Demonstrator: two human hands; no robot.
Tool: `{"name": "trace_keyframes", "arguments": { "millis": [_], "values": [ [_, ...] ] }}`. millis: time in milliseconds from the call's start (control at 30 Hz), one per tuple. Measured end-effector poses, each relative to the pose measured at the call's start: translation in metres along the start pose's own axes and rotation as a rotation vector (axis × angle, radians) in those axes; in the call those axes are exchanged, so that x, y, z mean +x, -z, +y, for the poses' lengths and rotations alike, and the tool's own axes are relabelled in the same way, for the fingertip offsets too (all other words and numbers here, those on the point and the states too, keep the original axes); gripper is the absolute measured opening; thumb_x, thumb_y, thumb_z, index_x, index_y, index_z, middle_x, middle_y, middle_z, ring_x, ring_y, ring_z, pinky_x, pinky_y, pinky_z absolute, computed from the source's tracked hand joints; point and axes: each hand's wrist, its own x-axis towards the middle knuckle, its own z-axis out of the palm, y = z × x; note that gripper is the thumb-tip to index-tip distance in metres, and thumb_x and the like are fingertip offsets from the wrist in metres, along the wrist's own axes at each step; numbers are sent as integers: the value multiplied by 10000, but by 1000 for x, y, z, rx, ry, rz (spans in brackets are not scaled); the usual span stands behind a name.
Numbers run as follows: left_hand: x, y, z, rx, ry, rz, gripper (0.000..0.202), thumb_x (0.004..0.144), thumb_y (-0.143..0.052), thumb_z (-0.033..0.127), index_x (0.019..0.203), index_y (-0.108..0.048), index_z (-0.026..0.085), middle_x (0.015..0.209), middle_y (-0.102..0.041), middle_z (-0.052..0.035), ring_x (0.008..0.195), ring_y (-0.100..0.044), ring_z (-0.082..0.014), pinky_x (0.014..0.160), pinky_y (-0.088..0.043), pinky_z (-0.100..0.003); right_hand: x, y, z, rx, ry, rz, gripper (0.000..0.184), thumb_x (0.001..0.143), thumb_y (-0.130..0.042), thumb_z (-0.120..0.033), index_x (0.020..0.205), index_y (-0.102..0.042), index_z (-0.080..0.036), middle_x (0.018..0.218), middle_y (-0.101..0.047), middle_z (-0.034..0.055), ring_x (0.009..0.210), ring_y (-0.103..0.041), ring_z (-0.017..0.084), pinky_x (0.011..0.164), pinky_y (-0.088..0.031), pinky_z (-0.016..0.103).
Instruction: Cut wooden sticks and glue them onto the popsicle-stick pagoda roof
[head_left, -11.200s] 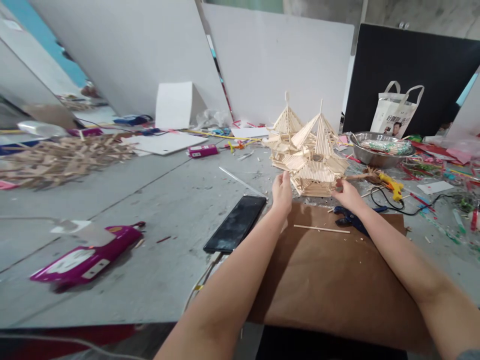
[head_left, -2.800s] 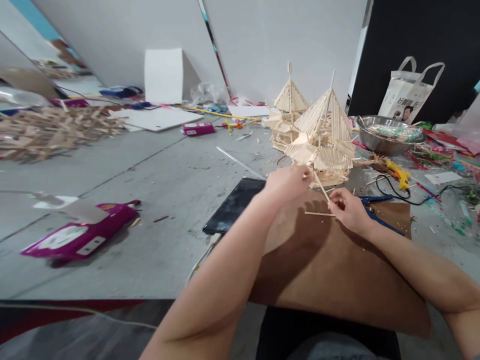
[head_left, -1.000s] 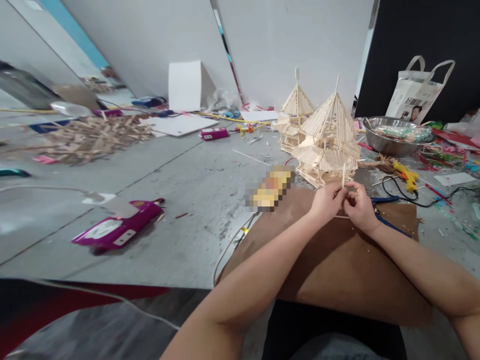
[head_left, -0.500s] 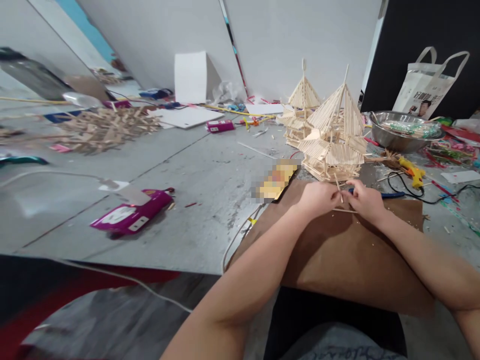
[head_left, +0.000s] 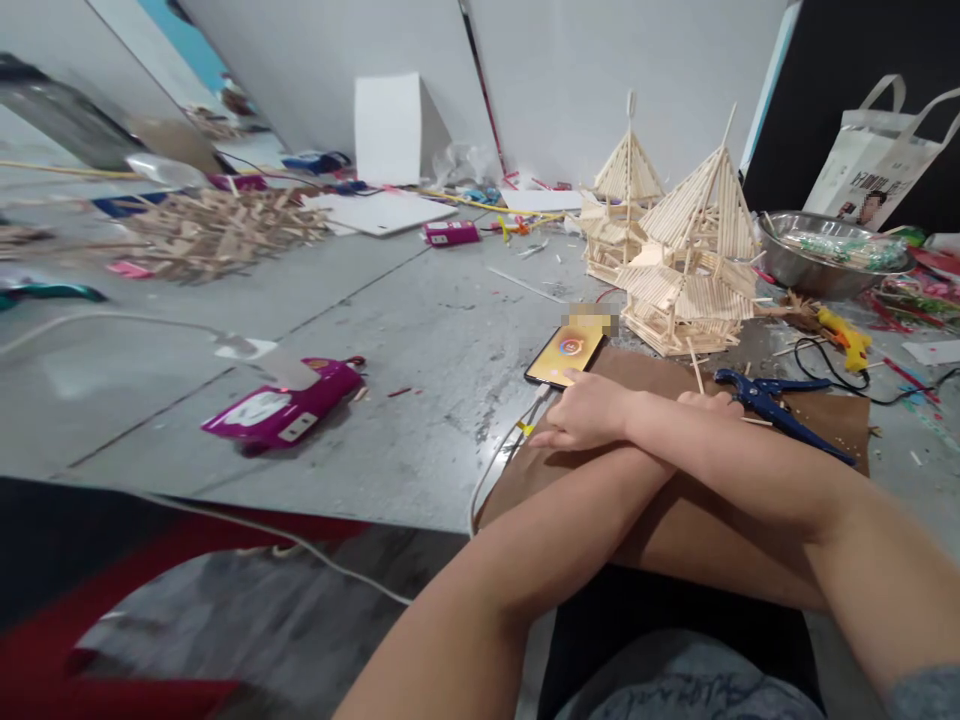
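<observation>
My arms are crossed over a brown cardboard sheet (head_left: 829, 425). My right hand (head_left: 589, 412) reaches left across my left arm, fingers stretched out, its index fingertip on the lit screen of a phone (head_left: 564, 353). My left hand (head_left: 709, 400) is mostly hidden behind the right forearm; only its knuckles show, closed around a thin wooden stick (head_left: 695, 369) that points up. Just beyond stands a pointed-roof house model made of sticks (head_left: 694, 265), with a second one (head_left: 626, 195) behind it.
Blue pliers (head_left: 772, 393) lie on the cardboard to the right. A yellow glue gun (head_left: 844, 340) and a metal bowl (head_left: 821, 262) sit farther right. A magenta packet (head_left: 281, 405), a heap of wooden sticks (head_left: 217, 225) and a white cable (head_left: 491, 465) lie to the left.
Both hands were pinching the stick together in front of the model. My right hand has let go and crossed left to the phone; the left hand still has the stick.
</observation>
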Motion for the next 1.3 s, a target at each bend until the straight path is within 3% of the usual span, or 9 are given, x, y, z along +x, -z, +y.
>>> {"name": "trace_keyframes", "arguments": {
  "millis": [100, 300, 500, 900, 1100, 1300],
  "values": [
    [1, -2, -2, 14, -51, -25, 320, 878, -324, 387, 984, -574, 218, 1072, -542, -26, 862, -595, -169, 656, -452, -292, 14, -4, 3, 10, 12, -59, 705, 874, -176, -585, 840, -694, -108, 844, -693, 136, 873, -625, 216, 929, -285, 398],
    [7, -6, -6, 0, -14, 13, 316, 860, -285, 370, 1036, -507, 230, 1127, -466, -30, 805, -583, -144, 525, -369, -254, 26, -8, 6, 18, -11, -63, 752, 855, -170, -621, 832, -706, -93, 850, -693, 150, 884, -621, 224, 982, -225, 420],
    [10, -6, -7, -4, 35, -29, 306, 847, -299, 360, 1048, -492, 232, 1143, -442, -27, 812, -585, -165, 543, -405, -278, 30, -11, 7, 58, -45, -69, 774, 839, -176, -643, 819, -712, -87, 856, -690, 172, 895, -618, 250, 884, -326, 393],
    [9, -9, -9, -9, 5, 9, 271, 852, -314, 323, 1026, -498, 226, 1109, -463, -38, 849, -592, -169, 575, -428, -277, 29, -9, 6, 68, -67, -91, 758, 840, -190, -640, 836, -704, -83, 863, -688, 179, 902, -618, 254, 885, -331, 396],
    [9, -13, -7, -5, 16, 21, 266, 853, -330, 330, 1028, -500, 223, 1100, -480, -48, 889, -599, -198, 632, -453, -307, 22, -11, 2, -2, -28, 4, 734, 852, -181, -624, 816, -677, -84, 778, -687, 154, 826, -634, 223, 963, -238, 439],
    [2, -9, 0, 39, -14, 39, 317, 885, -260, 246, 1106, -483, 204, 1083, -510, -89, 903, -605, -225, 672, -475, -346, 4, -10, -8, -38, -31, 192, 629, 898, -175, -533, 782, -633, -119, 695, -679, 100, 709, -629, 176, 983, -222, 429]
  ]
}}
